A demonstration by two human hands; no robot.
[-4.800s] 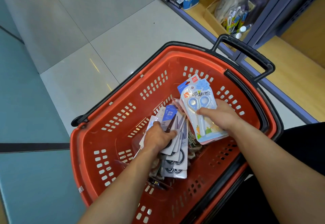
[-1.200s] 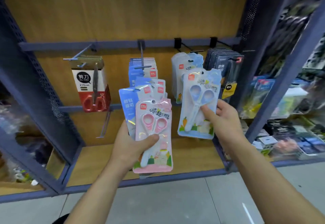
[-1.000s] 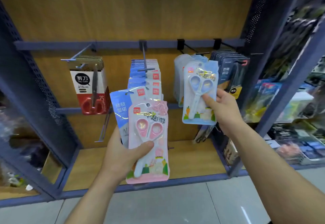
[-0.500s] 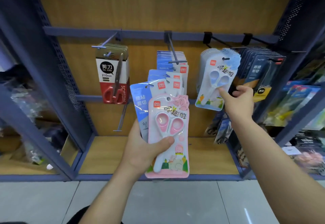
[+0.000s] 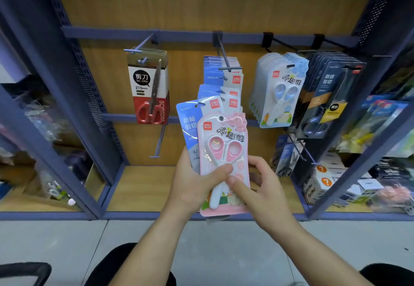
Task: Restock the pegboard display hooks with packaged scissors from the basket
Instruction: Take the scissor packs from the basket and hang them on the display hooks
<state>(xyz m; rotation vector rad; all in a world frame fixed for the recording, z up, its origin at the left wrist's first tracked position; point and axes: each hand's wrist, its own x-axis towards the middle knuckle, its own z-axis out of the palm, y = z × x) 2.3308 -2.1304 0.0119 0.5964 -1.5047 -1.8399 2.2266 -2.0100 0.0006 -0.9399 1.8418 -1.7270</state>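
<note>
Head view: my left hand (image 5: pixel 192 187) grips stacked scissors packs (image 5: pixel 188 124); my right hand (image 5: pixel 264 193) pinches the front pink pack (image 5: pixel 224 137), below the rail's (image 5: pixel 179 35) middle.

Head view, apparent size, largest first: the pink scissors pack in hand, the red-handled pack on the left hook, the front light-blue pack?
1. pink scissors pack, but it is held nearest the camera, so its true size is unsure.
2. red-handled pack and light-blue pack: look alike, unranked.
</note>
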